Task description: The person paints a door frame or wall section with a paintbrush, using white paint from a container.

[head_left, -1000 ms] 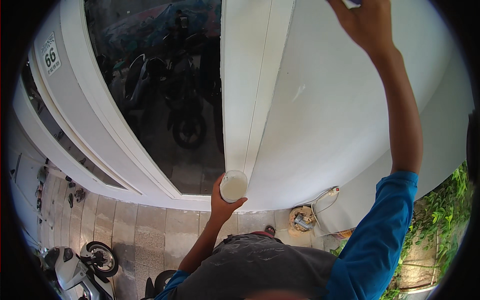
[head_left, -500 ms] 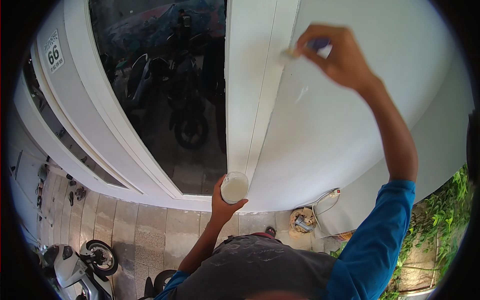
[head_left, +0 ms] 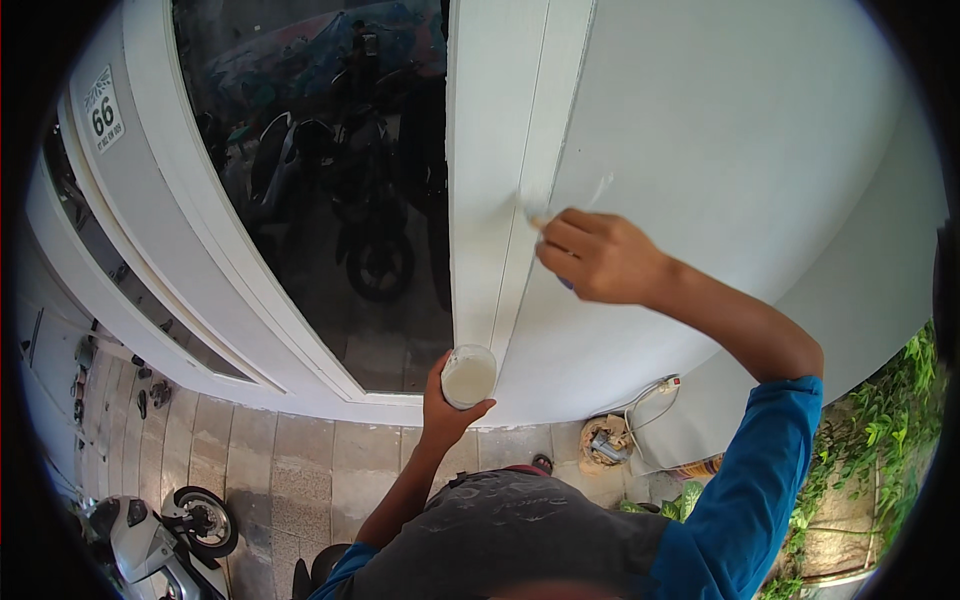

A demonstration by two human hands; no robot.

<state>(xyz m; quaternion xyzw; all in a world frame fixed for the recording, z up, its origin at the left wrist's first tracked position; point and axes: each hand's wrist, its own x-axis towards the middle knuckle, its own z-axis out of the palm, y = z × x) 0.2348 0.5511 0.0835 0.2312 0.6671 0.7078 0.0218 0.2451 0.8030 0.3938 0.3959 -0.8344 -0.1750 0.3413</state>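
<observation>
My right hand [head_left: 605, 255] is closed around a paintbrush [head_left: 536, 221], whose pale bristles meet the white window frame [head_left: 500, 120] just left of the seam with the wall. Most of the handle is hidden in my fingers; a bit of blue shows below them. Lower down, my left hand [head_left: 445, 412] grips a clear round cup [head_left: 469, 377] of off-white paint, held upright in front of the frame's lower end. Beside the frame is a dark glass pane [head_left: 330, 200] with motorcycles mirrored in it.
A white wall [head_left: 720, 150] curves away on the right, bearing a thin pale streak. Below it stand a round container with a tool [head_left: 605, 441] and a cable [head_left: 650, 390]. A parked motorcycle [head_left: 165, 540] is at lower left, green plants [head_left: 890, 430] at right, over paving [head_left: 300, 460].
My right hand has come down and left with the paintbrush, from the frame's upper edge to lower on the frame. My left hand and the cup have hardly moved.
</observation>
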